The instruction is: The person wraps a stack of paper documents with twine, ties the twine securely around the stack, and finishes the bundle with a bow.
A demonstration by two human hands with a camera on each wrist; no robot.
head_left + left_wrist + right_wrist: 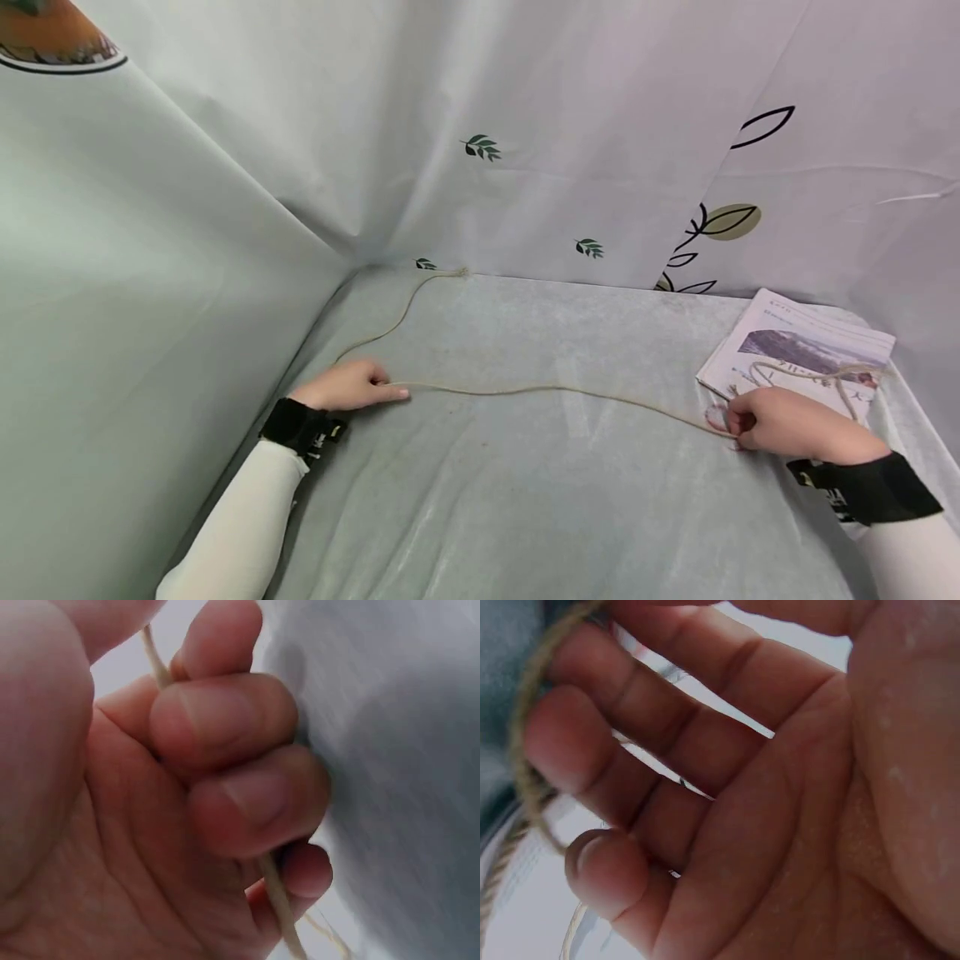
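A thin beige cord (540, 390) runs across the grey cloth between the two hands, slack and slightly wavy. On the left, my left hand (345, 385) holds it; the left wrist view has the cord (279, 900) passing behind several curled fingers. From there a stretch goes back to a knotted-looking end (462, 272) by the rear wall. My right hand (798, 423) pinches the cord at the right, beside the booklet. In the right wrist view, the cord (526, 742) curves past the fingertips, and the pinch itself is mostly cut off at the top.
A printed booklet or stack of papers (757, 329) lies at the back right, with looped cord (847, 375) over it. Pale fabric walls (540, 100) close in the back and sides. Grey cloth (540, 500), lightly creased, covers the work surface.
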